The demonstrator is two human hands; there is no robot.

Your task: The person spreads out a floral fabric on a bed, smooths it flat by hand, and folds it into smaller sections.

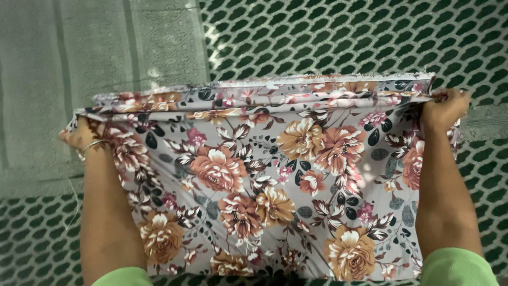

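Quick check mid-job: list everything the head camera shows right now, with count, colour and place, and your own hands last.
floral cloth: one, grey with peach, pink and brown flowers, folded in layers, stretched across the middle between both hands.
patterned mat: one, dark green with pale leaf shapes, under and behind the cloth.
plain surface: one, pale grey-green, upper left.
bangle: one, silvery, on the left wrist.
sleeves: two, light green, bottom edge.
left hand: grip on the cloth's left top corner.
right hand: grip on the right top corner.
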